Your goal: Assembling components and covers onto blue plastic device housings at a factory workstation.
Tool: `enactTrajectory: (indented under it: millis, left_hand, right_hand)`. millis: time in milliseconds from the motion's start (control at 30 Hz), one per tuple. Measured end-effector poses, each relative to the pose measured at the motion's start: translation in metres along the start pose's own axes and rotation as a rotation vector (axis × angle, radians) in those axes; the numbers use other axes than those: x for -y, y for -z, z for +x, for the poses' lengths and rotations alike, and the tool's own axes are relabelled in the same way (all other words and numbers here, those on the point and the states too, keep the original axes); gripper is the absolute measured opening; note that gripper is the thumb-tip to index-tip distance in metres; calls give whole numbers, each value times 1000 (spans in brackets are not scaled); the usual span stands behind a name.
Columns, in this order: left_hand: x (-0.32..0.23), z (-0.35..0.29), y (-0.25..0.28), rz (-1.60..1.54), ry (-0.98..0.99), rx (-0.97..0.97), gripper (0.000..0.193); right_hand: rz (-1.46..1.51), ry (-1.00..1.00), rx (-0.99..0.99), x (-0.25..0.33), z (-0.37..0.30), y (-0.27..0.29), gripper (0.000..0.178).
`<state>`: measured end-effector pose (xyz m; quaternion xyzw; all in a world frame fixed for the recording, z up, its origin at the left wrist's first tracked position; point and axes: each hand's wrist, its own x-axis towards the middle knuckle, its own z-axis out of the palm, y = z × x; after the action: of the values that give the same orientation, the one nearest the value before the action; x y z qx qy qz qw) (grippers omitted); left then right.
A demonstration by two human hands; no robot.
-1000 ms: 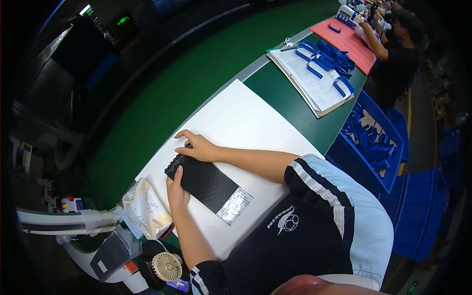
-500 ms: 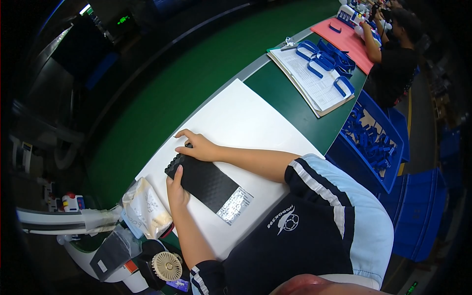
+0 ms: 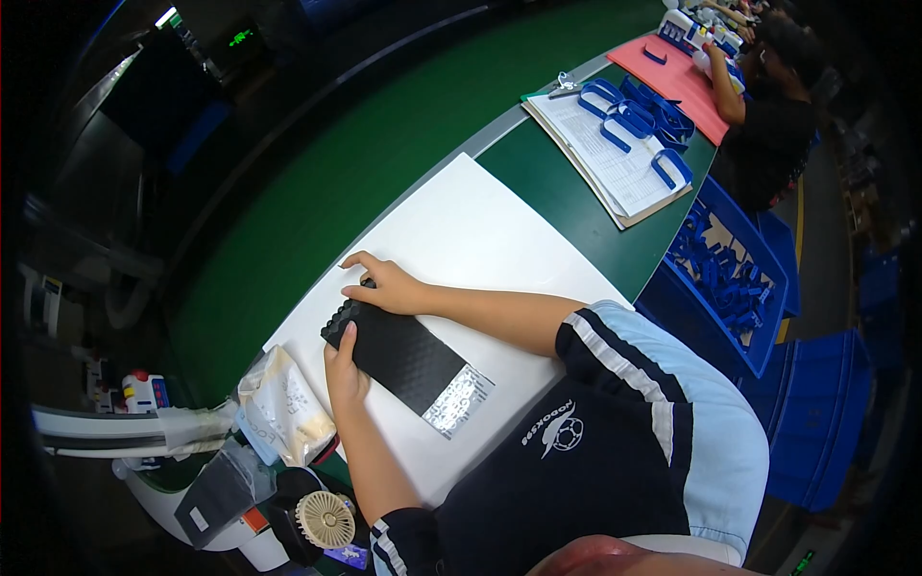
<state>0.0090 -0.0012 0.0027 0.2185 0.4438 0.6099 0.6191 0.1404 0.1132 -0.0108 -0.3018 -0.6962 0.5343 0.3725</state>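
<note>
A long black pad [image 3: 399, 356] with a fine raised pattern lies slantwise on a white board [image 3: 499, 235]. Its far-left end has a bumpy edge, and a shiny silver patch covers the near end. Along the left side, my left hand [image 3: 346, 372] is closed on the pad, thumb on top and the other fingers mostly hidden. My right hand [image 3: 389, 288] grips the far-right corner. Its index finger and thumb point left, with a small dark bit of the pad showing between them.
A clipboard with papers [image 3: 600, 158] bears several blue curved strips [image 3: 629, 117]. Right of the bench stands a blue crate [image 3: 780, 317] of blue parts. At left are a plastic bag [image 3: 285, 408] and a small beige fan [image 3: 326, 520]. Another person [image 3: 773, 125] works at a pink mat [image 3: 672, 82].
My hands and the black pad have stayed in place. The other person at the far right has shifted their head and arms slightly.
</note>
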Motion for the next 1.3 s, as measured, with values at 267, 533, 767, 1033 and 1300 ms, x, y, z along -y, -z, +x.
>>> enactTrajectory:
  millis: [267,533,767,1033,1300]
  left_hand:
    - [-4,-7,2,-3,-31,15,31]
    - [-2,1,2,42,-34,55,34]
    - [2,-3,3,-36,-65,69,30]
    - [4,10,-4,10,-54,79,32]
    - [-2,-4,1,16,-37,-8,33]
  right_hand:
    - [-21,5,9,-1,3,-9,48]
    - [-53,-1,-71,6,1,-3,45]
    - [100,-90,6,9,-2,-6,40]
    - [-20,22,-86,-1,2,5,42]
    - [-7,13,7,-14,6,-13,47]
